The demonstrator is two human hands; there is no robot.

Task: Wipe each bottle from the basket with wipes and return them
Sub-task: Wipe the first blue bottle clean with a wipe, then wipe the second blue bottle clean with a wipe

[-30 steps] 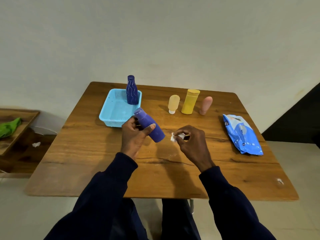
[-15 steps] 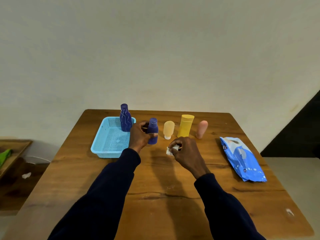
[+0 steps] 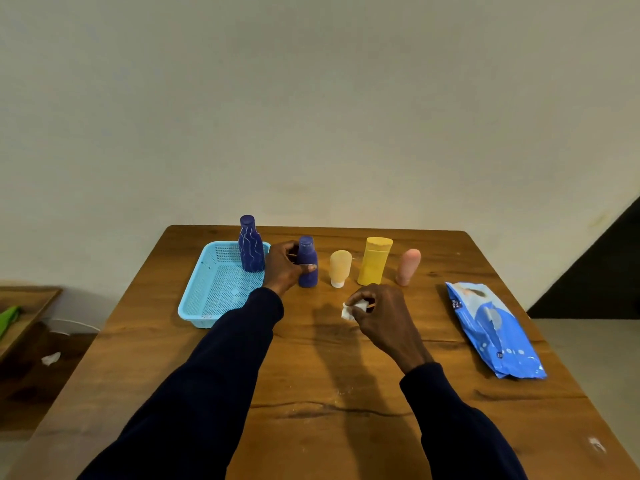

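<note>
as fingers of left hand (image 3: pixel 282 268) wrap purple bottle (image 3: pixel 307 251), right hand (image 3: pixel 384 317) pinches wipe (image 3: pixel 347 312), mostly hidden.

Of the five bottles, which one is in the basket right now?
The tall dark blue bottle with wavy white lines, standing in the basket's far corner. The other four stand on the table, the plain blue one gripped by the left hand.
</note>
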